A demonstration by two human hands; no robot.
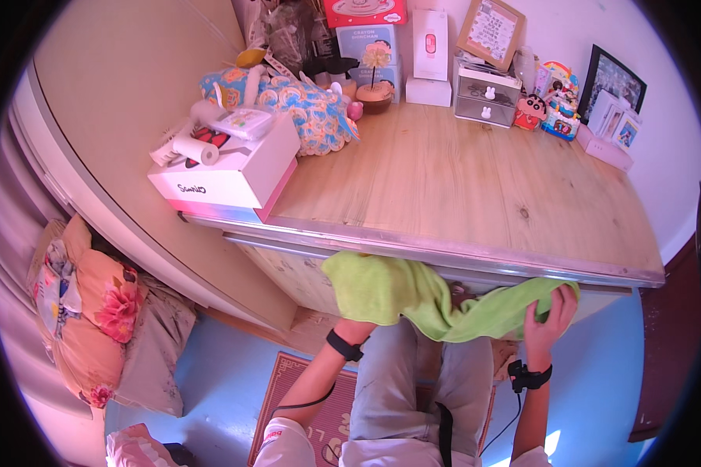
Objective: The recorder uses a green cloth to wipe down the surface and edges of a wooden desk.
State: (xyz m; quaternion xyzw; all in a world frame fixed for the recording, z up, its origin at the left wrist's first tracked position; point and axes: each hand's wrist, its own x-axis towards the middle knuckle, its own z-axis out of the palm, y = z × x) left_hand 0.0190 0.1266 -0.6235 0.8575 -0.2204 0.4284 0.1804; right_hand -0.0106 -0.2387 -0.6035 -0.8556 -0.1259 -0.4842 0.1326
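A lime-green cloth [394,289] spreads along the front edge of a wooden-topped cabinet [444,181], over its upper front. Its left part drapes over my left hand, leaving only the left wrist [355,333] bare below the hem, so the fingers are hidden. The middle of the cloth sags in folds above my knees. At its right end my right hand [552,318] grips the fabric, fingers curled over the bunched edge. Each wrist wears a black strap with a cable running from it.
A white printed box [210,181] with a lint roller [195,149] on top stands at the cabinet's left front corner, beside a blue patterned bag [309,111]. Farther back are a small drawer unit [486,93] and a framed picture [610,82]. Floral cushions [102,292] lie at left.
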